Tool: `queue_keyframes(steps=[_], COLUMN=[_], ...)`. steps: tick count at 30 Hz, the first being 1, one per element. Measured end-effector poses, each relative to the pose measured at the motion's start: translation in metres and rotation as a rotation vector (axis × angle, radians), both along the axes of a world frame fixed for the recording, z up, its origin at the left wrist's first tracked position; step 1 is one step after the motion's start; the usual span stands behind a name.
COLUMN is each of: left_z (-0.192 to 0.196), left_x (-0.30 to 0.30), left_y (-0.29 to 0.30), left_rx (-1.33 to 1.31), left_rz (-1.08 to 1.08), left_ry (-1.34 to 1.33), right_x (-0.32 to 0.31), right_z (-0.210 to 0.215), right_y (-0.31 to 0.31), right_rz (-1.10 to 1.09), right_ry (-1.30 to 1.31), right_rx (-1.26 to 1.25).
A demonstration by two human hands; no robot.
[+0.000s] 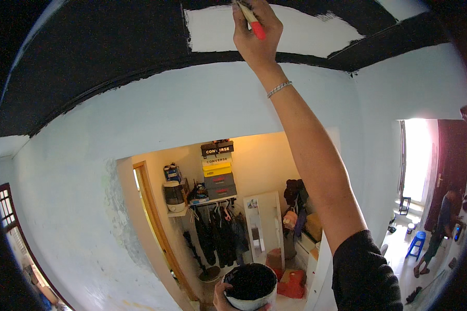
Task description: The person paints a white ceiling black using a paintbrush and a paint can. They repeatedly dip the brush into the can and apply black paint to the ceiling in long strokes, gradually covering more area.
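Overhead, ceiling (88,52) mostly black, one white patch (290,33) unpainted; pale blue walls (140,124), lit closet opening below. Right hand (257,33) raised, fingers closed round one paintbrush (253,20), pale handle with red end, tip at ceiling. Left hand (228,300) at lower edge, wrapped round one white tub (251,287) of black paint. Another person (441,228) stands far right by bright doorway.

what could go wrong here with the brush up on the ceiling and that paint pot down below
1. The right hand holds the red-handled brush overhead against the ceiling, beside the unpainted white patch; black paint may drip down the arm.
2. The left hand alone grips the open pot of black paint; a tilt could spill it.
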State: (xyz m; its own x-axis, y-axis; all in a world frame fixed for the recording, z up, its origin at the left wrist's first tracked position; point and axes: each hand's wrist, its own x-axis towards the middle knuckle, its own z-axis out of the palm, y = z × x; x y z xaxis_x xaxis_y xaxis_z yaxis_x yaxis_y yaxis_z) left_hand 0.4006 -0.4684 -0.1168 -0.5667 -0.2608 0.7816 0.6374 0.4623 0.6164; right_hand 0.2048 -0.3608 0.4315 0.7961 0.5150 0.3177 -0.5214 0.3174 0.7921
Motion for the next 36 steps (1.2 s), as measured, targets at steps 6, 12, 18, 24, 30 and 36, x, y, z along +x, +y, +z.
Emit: queue_keyframes(steps=[6, 12, 18, 24, 30, 36], left_z=[-0.01, -0.02, -0.017, -0.024, -0.027, -0.018], left_x=[-0.006, -0.01, 0.001, -0.014, -0.023, -0.016], left_y=[-0.006, -0.002, -0.021, -0.013, -0.012, -0.017], left_rx=[0.021, 0.095, 0.066, 0.169, 0.051, 0.023], left_rz=[-0.008, 0.227, 0.043, 0.09, 0.13, 0.006], left_ry=[0.077, 0.07, 0.022, -0.101, -0.002, 0.066], right_x=[-0.038, -0.064, -0.01, 0.006, -0.046, -0.043], right_z=[0.025, 0.026, 0.024, 0.003, 0.029, 0.014], right_y=[0.111, 0.156, 0.049, 0.022, 0.154, 0.164], right_rz=[0.202, 0.537, 0.143, -0.105, 0.237, -0.192], right_ry=[-0.342, -0.275, -0.376, -0.065, -0.238, -0.299], right_rx=[-0.134, -0.21, -0.412, -0.107, -0.201, -0.7])
